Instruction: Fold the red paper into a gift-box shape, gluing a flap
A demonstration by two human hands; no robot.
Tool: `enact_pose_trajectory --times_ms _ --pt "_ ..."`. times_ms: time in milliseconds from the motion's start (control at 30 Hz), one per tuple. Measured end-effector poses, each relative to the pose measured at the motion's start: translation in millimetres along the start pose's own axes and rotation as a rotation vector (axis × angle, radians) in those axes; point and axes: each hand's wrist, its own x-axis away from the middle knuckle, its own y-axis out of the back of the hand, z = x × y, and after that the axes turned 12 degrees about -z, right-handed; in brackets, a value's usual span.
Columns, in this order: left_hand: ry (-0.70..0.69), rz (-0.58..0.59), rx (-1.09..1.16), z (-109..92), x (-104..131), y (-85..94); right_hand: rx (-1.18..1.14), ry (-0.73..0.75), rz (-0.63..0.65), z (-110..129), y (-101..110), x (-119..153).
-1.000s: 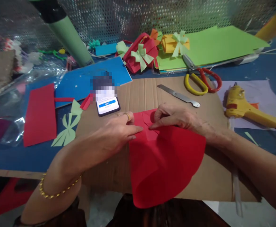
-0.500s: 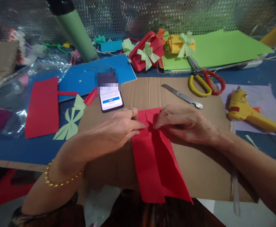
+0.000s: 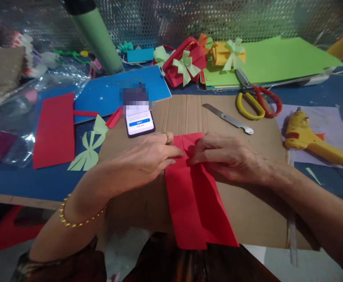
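The left hand (image 3: 143, 160) is lying palm-down on the near left edge of a folded red paper (image 3: 196, 199), its fingertips pressing the sheet flat against the cardboard sheet (image 3: 256, 207); it is pinning rather than closing around anything. The right hand (image 3: 227, 156) is meeting it from the other side, thumb and forefinger pinching a small raised fold near the paper's top edge. The paper is sitting in the middle of the cardboard, its long folded flaps running toward the person and its lower corners hanging just past the cardboard's near edge. Bare cardboard is lying open to the right of the paper and in a band beyond the hands. At the far edge of that band a phone (image 3: 140, 121) is resting just beyond the left hand's knuckles, and a metal blade (image 3: 228, 118) is lying at a slant, apart from the right hand. Scissors (image 3: 257, 103) with yellow and red handles are sitting at the cardboard's far right corner, and a yellow glue gun (image 3: 309, 141) is lying off its right edge on pale paper. To the left, off the cardboard, a red sheet (image 3: 54, 131) and a light green paper bow (image 3: 90, 150) are lying on the blue table (image 3: 27, 184).
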Motion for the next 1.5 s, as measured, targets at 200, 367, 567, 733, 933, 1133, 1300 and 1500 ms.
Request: enact_pose_trajectory --times_ms 200,367,567,733,933,1133,1300,1500 --pt "0.054 -0.076 0.055 3.8 -0.1 -6.7 -0.035 -0.010 -0.007 0.1 1.2 -2.1" --pt "0.099 -0.023 0.105 6.9 -6.6 -7.6 -0.030 -0.025 -0.010 0.9 1.5 -2.4" --pt "0.133 -0.003 0.115 7.3 -10.8 -6.4 -0.027 -0.012 -0.026 0.8 1.4 -3.9" --pt "0.149 -0.005 0.089 6.9 -10.3 -5.7 0.006 -0.029 -0.057 -1.8 0.5 -1.5" --pt "0.152 -0.009 0.136 8.3 -10.3 -6.5 0.038 -0.038 -0.053 -2.4 0.5 -1.2" --pt "0.152 -0.025 0.173 9.2 -11.8 -7.1 -0.002 -0.034 -0.063 -5.9 0.0 -1.8" --pt "0.192 -0.024 0.179 7.7 -14.5 -7.5 -0.003 -0.072 -0.037 -6.8 0.3 -1.2" --pt "0.215 -0.086 0.202 5.2 -16.0 -10.0 -0.004 -0.085 -0.018 -7.4 1.2 -1.5"
